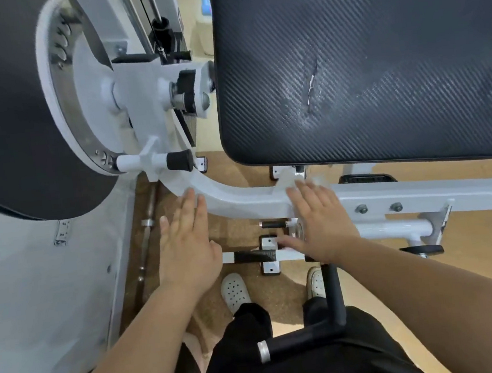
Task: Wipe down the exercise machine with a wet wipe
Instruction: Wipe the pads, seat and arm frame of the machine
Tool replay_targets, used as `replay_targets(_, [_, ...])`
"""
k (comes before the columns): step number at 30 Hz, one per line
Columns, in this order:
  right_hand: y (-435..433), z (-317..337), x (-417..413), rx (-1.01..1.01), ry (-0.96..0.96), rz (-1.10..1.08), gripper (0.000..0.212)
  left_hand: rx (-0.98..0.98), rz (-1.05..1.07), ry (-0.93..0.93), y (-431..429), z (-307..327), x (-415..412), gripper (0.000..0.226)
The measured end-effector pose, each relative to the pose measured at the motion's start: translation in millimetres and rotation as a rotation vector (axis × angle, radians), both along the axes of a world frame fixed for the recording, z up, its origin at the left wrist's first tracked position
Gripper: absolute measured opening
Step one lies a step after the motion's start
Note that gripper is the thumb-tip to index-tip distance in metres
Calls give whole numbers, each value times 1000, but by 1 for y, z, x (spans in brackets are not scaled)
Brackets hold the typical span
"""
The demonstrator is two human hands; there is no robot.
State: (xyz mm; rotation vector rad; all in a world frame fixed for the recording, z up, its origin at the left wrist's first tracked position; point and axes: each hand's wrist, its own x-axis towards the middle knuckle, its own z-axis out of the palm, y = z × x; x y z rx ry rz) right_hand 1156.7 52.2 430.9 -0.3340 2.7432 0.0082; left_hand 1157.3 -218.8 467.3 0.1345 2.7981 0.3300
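Observation:
The exercise machine has a white curved frame bar running below a black textured seat pad. My right hand lies flat on this bar with straight fingers, just left of two bolts. A thin white edge, perhaps the wet wipe, shows at its fingertips; the rest is hidden under the palm. My left hand is spread with straight fingers, its fingertips at the bend of the bar, and holds nothing.
A large black roller pad and a white pivot disc with an adjustment pin stand at left. A black handle juts up near my legs. A barbell lies on the floor. My white clogs stand below.

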Motion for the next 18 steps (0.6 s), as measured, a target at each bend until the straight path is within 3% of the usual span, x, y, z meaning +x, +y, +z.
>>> replay_targets(5, [-29,15,-5,-61,-44,-137,121,54,18,32,-18,1,-6,83])
replay_targets(9, [-115,11,-32,-287,-103,12,127,44,4,-5,-42,2,-12,88])
replay_targets(13, [-170,2,-59,-533,-87,-61,136,56,-6,-86,-69,6,-29,92])
replay_targets(15, [-162,1,-54,-520,-69,-10,129,67,-33,-102,-75,10,-36,89])
replay_targets(18, [-123,-4,-26,-317,-25,122,117,99,-13,-122,-76,12,-40,86])
